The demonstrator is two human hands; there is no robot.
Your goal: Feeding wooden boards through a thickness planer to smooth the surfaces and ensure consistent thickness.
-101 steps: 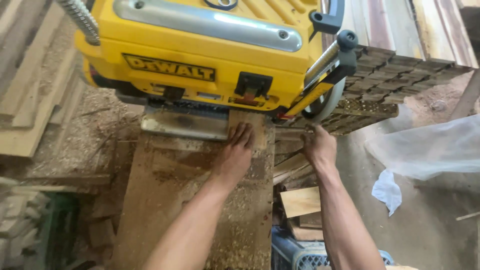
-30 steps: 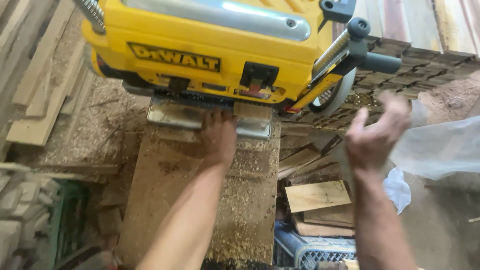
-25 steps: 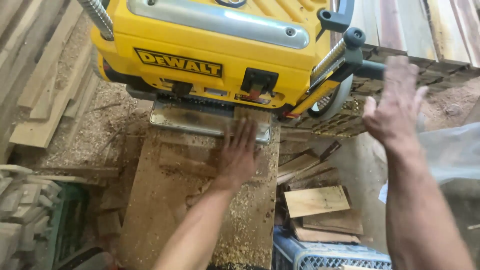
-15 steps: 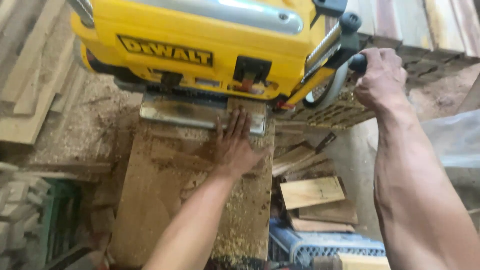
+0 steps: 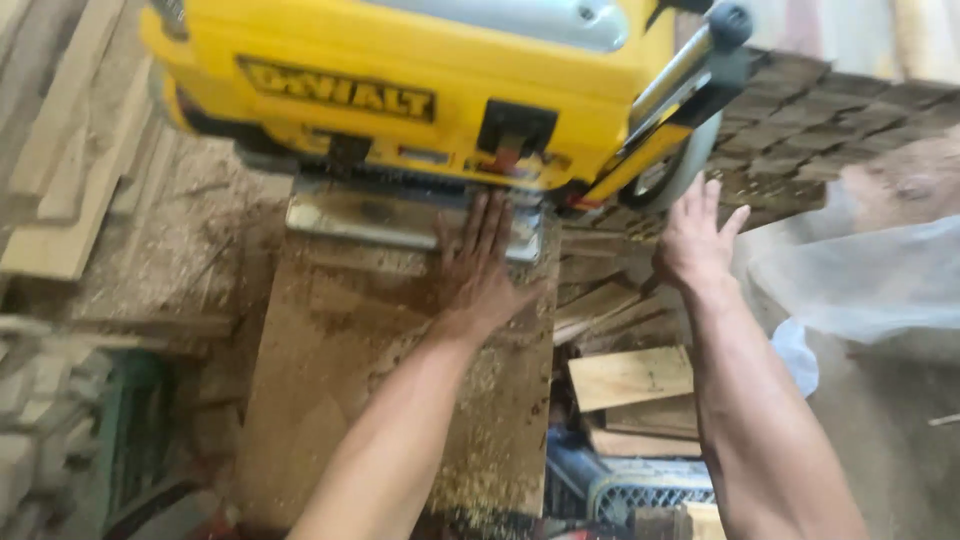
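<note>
While the yellow planer [image 5: 420, 90] fills the top of the frame, the left hand [image 5: 480, 270] is laid flat, fingers spread and gripping nothing, on the wide board [image 5: 340, 380] at centre, fingertips at the metal infeed plate [image 5: 380, 215]. The right hand [image 5: 695, 245] is held open and empty at centre right, just below the planer's crank wheel [image 5: 680, 170]; contact cannot be told. Sawdust is scattered over the board. Offcut planks [image 5: 630, 375] are stacked at lower centre right above a blue mesh crate [image 5: 640, 490], contents unclear.
</note>
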